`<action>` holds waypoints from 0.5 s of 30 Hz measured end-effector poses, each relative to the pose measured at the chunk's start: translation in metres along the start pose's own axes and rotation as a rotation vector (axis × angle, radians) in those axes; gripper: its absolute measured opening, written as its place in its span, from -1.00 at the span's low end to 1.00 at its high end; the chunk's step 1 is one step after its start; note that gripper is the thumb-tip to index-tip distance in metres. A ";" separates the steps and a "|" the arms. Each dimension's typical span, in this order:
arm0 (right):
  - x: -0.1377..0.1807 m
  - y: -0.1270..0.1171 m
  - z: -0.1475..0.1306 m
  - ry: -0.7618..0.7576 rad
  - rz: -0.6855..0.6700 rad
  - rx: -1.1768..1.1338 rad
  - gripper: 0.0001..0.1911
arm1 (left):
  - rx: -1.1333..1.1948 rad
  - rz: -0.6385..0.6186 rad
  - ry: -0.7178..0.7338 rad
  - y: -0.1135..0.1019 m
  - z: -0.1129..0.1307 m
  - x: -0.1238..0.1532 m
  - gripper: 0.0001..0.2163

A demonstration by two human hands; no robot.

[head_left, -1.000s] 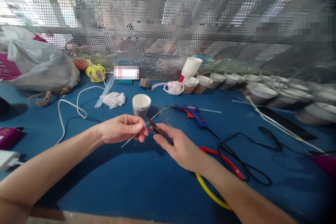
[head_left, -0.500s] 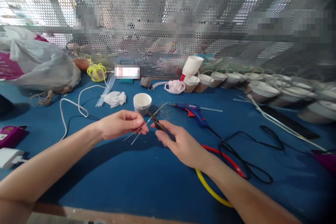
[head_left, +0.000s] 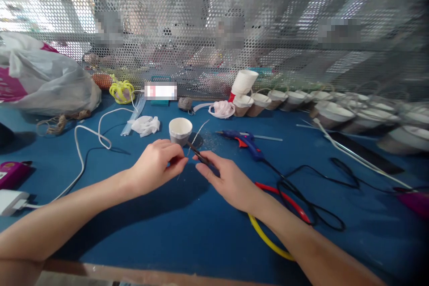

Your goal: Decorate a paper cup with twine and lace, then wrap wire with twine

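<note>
Strand point(head_left: 201, 128) steeper than before

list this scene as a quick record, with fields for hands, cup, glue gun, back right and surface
left hand: fingertips by the thin wire; grip unclear
right hand: holding a dark tool, tip near the wire
cup: upright, beyond the hands
glue gun: lying right of the cup
back right: many cups
surface: blue tabletop
</note>
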State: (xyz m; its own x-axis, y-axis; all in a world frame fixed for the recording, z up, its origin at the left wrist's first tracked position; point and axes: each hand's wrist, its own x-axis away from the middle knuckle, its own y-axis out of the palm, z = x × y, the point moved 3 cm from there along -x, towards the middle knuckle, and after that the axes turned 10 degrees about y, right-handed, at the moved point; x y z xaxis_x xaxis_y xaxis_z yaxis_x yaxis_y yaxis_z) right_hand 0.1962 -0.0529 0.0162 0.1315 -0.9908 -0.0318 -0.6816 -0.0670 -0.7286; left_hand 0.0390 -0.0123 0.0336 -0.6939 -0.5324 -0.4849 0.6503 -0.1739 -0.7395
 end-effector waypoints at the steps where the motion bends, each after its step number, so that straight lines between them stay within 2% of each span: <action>1: 0.000 -0.001 -0.001 -0.005 -0.020 -0.005 -0.71 | 0.113 -0.023 -0.057 0.001 -0.003 0.000 -0.80; 5: 0.002 -0.003 -0.003 -0.016 -0.110 -0.024 -0.71 | 0.559 -0.100 -0.268 0.001 -0.013 0.000 -0.79; 9: 0.002 -0.002 -0.004 -0.022 -0.167 -0.110 -0.72 | 0.778 -0.136 -0.335 0.001 -0.016 -0.001 -0.83; 15: 0.004 -0.001 -0.006 -0.047 -0.142 -0.135 -0.77 | 1.058 -0.123 -0.389 0.005 -0.021 0.002 -0.78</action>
State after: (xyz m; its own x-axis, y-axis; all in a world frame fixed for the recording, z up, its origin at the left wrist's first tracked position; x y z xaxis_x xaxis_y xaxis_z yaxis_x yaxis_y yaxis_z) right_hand 0.1935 -0.0574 0.0211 0.2643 -0.9640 0.0303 -0.7437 -0.2237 -0.6300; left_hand 0.0348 0.0031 0.0192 -0.7477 -0.6528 -0.1213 0.6476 -0.7574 0.0838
